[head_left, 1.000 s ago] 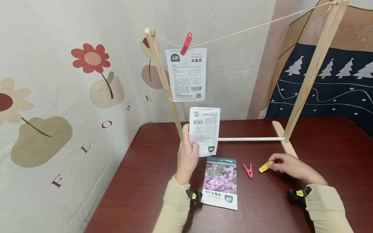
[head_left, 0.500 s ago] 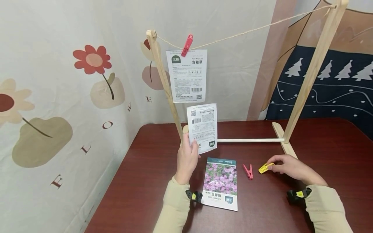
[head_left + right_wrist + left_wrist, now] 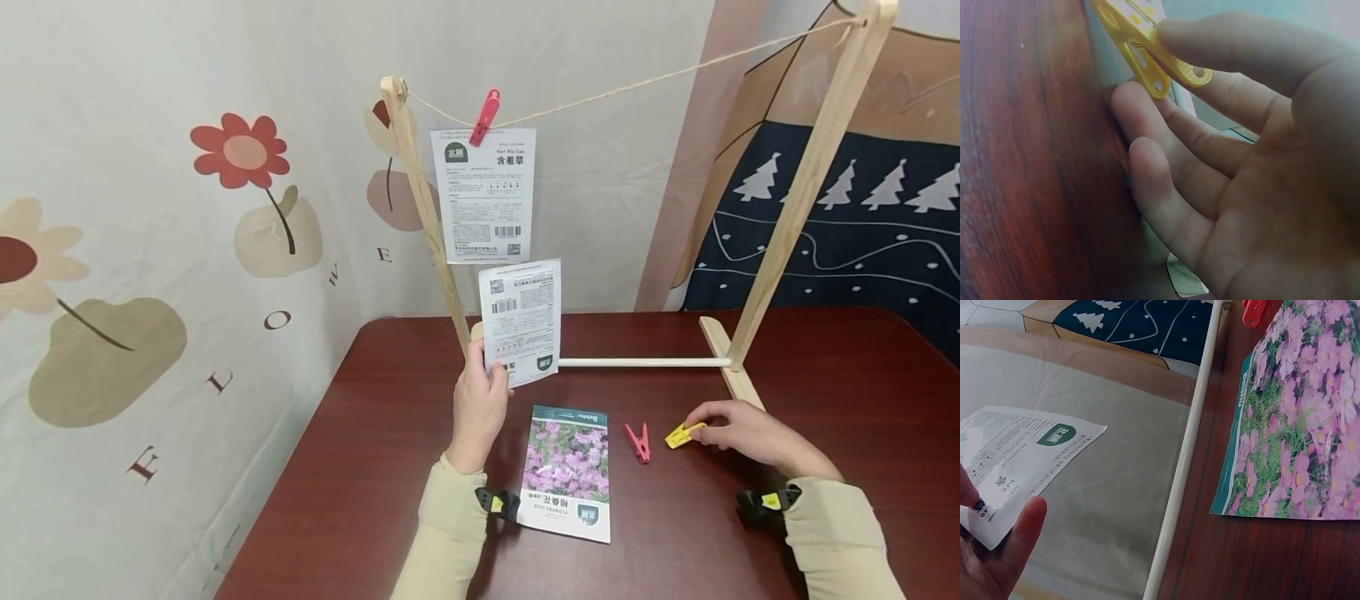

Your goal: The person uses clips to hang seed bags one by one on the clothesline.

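Observation:
My left hand [image 3: 480, 406] pinches a white seed packet [image 3: 522, 321] by its lower left edge, with the printed back facing me and the text upside down. The packet is raised over the table, just below another seed packet [image 3: 486, 200] that hangs from the string by a red clothespin [image 3: 485, 117]. At the right, my right hand [image 3: 750, 433] holds a yellow clothespin [image 3: 685, 434] between thumb and fingers, low over the table. The right wrist view shows the thumb on the yellow clothespin's handle. A flower-picture seed packet [image 3: 1300, 419] lies flat on the table between my arms.
Another red clothespin [image 3: 639, 442] lies on the table [image 3: 360, 467] beside the flower packet. Behind stands a wooden frame with a left post [image 3: 423, 200], a right post [image 3: 813, 179], a string [image 3: 637, 84] across the top and a white rod [image 3: 645, 362] low down.
My left hand has lifted the packet slightly upward and tilted it, bringing its top edge up to the hanging packet's bottom edge. The right hand has stayed nearly still with the yellow clothespin.

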Available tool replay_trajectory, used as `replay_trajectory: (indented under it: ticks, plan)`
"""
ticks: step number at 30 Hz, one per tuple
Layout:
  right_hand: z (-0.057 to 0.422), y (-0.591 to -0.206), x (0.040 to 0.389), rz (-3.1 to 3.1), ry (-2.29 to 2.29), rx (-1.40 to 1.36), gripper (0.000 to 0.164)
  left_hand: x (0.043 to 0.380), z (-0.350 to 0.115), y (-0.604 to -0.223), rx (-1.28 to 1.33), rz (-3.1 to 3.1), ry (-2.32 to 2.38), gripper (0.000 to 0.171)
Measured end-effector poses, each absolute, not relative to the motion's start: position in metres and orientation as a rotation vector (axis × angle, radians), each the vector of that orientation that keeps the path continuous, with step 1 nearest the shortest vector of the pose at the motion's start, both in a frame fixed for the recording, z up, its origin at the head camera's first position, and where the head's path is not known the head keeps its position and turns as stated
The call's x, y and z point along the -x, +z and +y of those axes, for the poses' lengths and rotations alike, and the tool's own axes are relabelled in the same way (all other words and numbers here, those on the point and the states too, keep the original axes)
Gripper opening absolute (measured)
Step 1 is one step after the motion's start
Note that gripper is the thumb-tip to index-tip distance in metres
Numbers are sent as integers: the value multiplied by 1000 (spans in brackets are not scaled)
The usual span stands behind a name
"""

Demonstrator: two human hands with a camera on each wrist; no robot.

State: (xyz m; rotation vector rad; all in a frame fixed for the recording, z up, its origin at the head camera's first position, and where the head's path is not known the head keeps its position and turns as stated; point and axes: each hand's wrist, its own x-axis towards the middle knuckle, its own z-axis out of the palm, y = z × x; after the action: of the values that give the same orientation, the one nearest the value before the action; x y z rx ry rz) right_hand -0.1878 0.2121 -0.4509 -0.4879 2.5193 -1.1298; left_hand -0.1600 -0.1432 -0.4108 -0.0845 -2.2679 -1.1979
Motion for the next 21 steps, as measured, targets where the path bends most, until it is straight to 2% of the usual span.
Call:
replay_trajectory:
  ticks: [10, 21]
  plan:
    - [214, -453, 189, 2524, -1124, 512, 18, 159, -144, -411, 106, -2268, -1226, 31]
    - [215, -452, 188, 2521, -1130, 488, 23, 159, -145, -410, 95, -2167, -1224, 22]
